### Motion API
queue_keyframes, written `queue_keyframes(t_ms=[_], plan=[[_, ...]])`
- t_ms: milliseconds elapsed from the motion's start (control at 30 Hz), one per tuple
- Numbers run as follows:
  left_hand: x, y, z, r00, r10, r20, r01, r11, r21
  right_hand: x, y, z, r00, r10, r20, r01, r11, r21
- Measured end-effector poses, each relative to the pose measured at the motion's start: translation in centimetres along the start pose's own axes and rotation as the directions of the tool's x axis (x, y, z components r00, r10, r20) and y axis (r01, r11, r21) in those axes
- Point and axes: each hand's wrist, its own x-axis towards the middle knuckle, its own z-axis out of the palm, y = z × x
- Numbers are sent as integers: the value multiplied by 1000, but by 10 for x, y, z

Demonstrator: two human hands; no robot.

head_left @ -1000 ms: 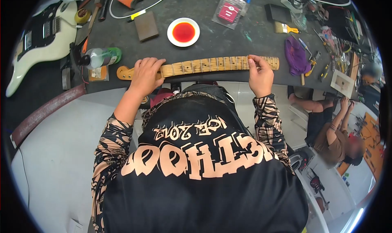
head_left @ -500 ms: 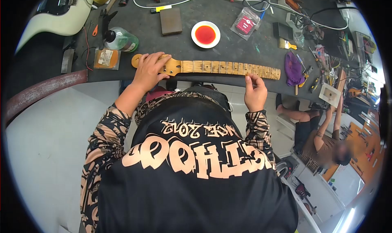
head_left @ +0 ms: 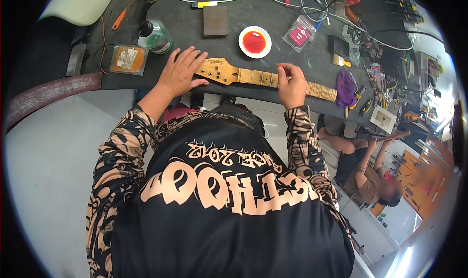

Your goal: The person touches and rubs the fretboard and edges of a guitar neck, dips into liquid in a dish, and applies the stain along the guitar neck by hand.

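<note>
A guitar neck (head_left: 253,76) lies on the dark workbench, its frets and streaked fingerboard facing up. My left hand (head_left: 183,74) rests at the headstock end, fingers stretched out and spread, the thumb by its near edge. Over the middle of the fingerboard, my right hand (head_left: 293,85) has thumb and fingertips pinched together. A small orange-brown tip shows at that pinch, too small to name. Behind the neck stands a white dish (head_left: 254,41) of red-orange liquid. The right hand covers part of the fingerboard.
Around the neck are a bottle of green liquid (head_left: 156,37), a brown block (head_left: 215,21), a red-labelled packet (head_left: 300,33) and a purple cloth (head_left: 345,88). Cables and tools crowd the right side. A seated person (head_left: 363,180) holds a long piece at the right.
My right hand has moved left from the neck's far end and turned into a pinch. The headstock has shifted right and shows more, with the left hand's fingers now spread at its end.
</note>
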Motion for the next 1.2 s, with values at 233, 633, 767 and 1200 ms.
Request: queue_keyframes(t_ms=[233, 633, 767, 1200], plan=[[0, -2, 0, 996, -18, -89, 11, 997, -80, 39, 9, 34, 983, -127, 136, 145, 981, -132], [-2, -4, 4, 995, -26, -96, 19, 997, -74, 64, 2, 51, 925, -97, 367, 239, 899, -367], [-1, -4, 4, 995, -25, -97, 16, 996, -92, 69, 7, 54, 934, -144, 327, 261, 900, -349], [0, -2, 3, 994, -32, -100, 18, 990, -142, 62, -4, 44, 985, -38, 167, 75, 972, -221]])
